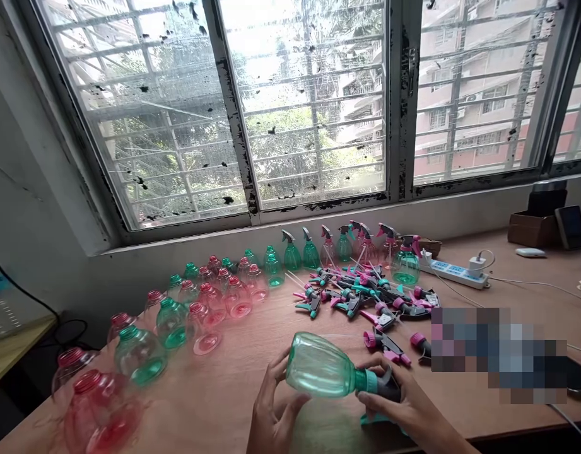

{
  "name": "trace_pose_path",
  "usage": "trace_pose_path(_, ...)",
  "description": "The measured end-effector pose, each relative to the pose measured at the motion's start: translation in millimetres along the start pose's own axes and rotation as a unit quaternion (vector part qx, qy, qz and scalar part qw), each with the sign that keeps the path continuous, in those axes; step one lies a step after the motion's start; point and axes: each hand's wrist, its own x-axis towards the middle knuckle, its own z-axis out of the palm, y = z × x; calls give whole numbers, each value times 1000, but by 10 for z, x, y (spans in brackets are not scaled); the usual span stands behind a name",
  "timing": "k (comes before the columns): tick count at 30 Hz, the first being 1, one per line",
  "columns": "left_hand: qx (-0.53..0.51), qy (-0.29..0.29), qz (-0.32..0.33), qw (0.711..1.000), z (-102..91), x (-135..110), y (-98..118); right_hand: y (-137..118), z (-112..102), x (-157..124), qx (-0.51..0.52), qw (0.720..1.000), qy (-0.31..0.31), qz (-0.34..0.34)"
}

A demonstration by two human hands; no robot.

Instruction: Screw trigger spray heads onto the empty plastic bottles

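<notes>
A clear green spray bottle (321, 366) lies tilted on its side above the table's front edge, held between both hands. My left hand (274, 403) cups its base, thumb below and fingers behind. Around the teal collar and grey spray head (387, 386) at the neck, the fingers of my right hand (404, 397) are closed. The teal trigger (382, 419) hangs below that hand. Just beyond my right hand, a pink-collared spray head (385, 345) lies on the table.
Red bottles (101, 410) and green bottles (141, 356) without heads line the left side. Loose spray heads (351, 296) are heaped mid-table. Several assembled spray bottles (310, 252) stand by the window wall. A power strip (455, 272) with cables lies right; a blurred patch covers the near right.
</notes>
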Motion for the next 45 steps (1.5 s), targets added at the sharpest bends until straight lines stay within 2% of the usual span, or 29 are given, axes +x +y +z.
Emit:
trace_pose_path(2,30,12,45,998,0,-2,-17,-40,-10,-10,-10,1000,-4,8)
trace_pose_path(4,48,12,60,997,5,-12,-49,-41,-14,-10,-12,1000,-3,12)
trace_pose_path(9,44,-17,10,999,9,-24,-130,80,1,22,25,999,18,-11)
trace_pose_path(16,36,-7,31,999,6,6,-160,28,-32,7,-24,1000,-1,0)
trace_pose_path(23,-18,-34,-22,999,0,1,-156,110,-4,17,10,1000,21,-18)
trace_pose_path(26,-3,-40,1,999,-5,10,-116,76,-16,21,-10,1000,10,-13)
trace_pose_path(31,39,-15,29,999,12,5,-53,27,-32,3,-16,1000,4,7)
trace_pose_path(37,-41,-90,-53,994,17,1,-24,53,20,-20,-14,999,26,-15)
trace_pose_path(39,-29,-78,-45,995,13,10,-27,29,12,-14,-20,1000,14,-10)
trace_pose_path(43,19,-47,9,999,18,10,-52,-15,-30,2,0,1000,-5,10)
trace_pose_path(45,29,-52,0,998,24,-3,-59,-12,-35,-4,10,1000,-5,10)
